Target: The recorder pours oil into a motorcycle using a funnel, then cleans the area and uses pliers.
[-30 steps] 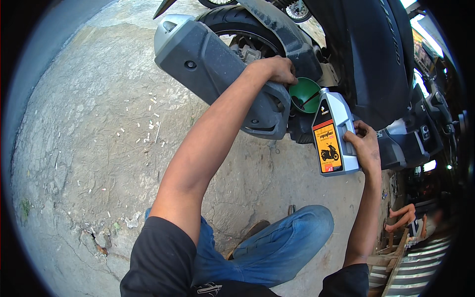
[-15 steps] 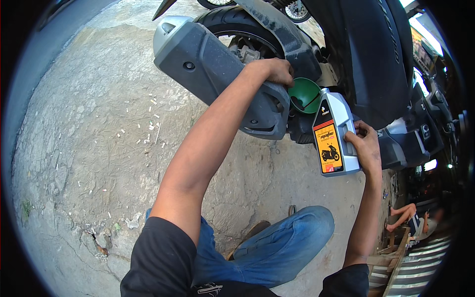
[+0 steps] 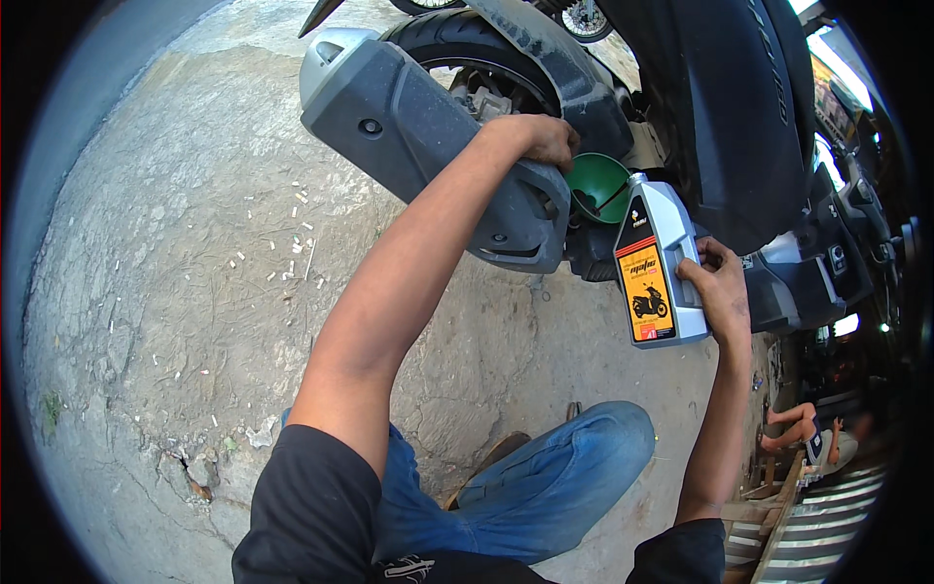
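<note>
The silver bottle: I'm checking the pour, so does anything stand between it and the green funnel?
Nothing visible does. The silver bottle, held in the right hand, has its mouth beside the green funnel, and a dark streak leads inward from there. The left hand is at the funnel's left side, clear of it.

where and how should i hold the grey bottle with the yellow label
The grey bottle is probably best gripped by its long right side, coming from the right, as the right hand does. Its neck end is at the green funnel, so a side grip leaves the mouth unobstructed.
</note>
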{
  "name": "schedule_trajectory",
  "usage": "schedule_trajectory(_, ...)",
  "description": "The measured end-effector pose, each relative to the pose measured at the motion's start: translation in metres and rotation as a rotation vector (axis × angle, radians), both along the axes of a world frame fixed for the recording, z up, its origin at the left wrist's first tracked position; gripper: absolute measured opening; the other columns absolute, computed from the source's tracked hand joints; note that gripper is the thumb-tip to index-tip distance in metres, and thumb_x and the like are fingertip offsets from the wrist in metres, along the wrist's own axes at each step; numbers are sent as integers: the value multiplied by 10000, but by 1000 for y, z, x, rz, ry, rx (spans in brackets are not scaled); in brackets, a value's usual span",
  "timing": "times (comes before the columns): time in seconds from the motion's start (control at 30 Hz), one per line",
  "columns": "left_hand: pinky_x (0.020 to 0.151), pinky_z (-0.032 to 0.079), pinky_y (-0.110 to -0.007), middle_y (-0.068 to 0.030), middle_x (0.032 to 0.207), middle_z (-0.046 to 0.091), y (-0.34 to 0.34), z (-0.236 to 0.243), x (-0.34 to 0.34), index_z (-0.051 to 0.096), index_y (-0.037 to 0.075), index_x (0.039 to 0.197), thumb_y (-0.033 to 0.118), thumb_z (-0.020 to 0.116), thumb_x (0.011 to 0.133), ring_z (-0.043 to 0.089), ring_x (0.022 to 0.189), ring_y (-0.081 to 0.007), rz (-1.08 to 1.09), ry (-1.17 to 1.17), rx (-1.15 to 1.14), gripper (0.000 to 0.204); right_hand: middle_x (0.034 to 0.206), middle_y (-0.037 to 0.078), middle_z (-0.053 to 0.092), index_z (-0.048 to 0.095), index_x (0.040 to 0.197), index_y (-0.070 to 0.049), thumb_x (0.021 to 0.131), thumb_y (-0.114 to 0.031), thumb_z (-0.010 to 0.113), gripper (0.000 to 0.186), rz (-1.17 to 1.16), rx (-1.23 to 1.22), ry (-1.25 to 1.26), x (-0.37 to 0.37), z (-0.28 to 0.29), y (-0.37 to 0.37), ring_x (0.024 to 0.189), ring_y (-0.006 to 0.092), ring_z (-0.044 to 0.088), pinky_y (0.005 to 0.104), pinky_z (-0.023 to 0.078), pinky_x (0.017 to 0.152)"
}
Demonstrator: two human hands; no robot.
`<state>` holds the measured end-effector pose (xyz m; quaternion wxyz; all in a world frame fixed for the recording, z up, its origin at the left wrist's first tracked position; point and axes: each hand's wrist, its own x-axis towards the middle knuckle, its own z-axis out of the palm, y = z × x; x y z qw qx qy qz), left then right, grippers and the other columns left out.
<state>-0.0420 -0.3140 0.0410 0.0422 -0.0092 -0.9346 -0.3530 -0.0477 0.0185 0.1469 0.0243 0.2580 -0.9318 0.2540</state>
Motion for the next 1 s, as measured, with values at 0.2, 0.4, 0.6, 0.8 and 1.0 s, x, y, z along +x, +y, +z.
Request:
schedule_trajectory(0.2,999,519,-405,-168,1220,743,0,-2,1,712,113,1292,329,748,766,697,1137,-328,8,-3,20,569,891,83,643,678,1078,95,736,-226,787,482,24,5,-20,-3,2,2,755,139,597,276,491,736)
schedule_trajectory(0.4,985,527,-397,-160,1199,752,-4,-3,2,735,132,1278,317,761,758,705,1111,-311,-12,-22,72,552,872,73,637,678,1059,90,746,-208,780,444,17,-40,6,4,4,-2,739,134,587,272,485,719)
schedule_trajectory(0.6,983,531,-395,-156,1180,759,-2,0,5,744,131,1274,310,764,754,709,1105,-310,-9,-12,91,551,852,77,637,686,1046,77,742,-218,778,433,29,1,-13,-2,7,1,737,136,593,269,484,715)
schedule_trajectory(0.8,983,533,-385,-155,1172,763,-1,-1,6,757,125,1255,292,759,762,713,1093,-307,-6,11,76,520,862,87,640,691,1060,73,727,-250,785,473,17,-10,-1,-4,4,0,744,146,600,275,489,735)
schedule_trajectory(1.0,981,537,-381,-142,1151,774,-2,-1,5,760,116,1256,287,757,774,719,1080,-294,1,-5,112,512,867,85,643,692,1053,69,727,-249,785,464,-17,1,11,-2,5,-2,749,151,599,276,484,740)
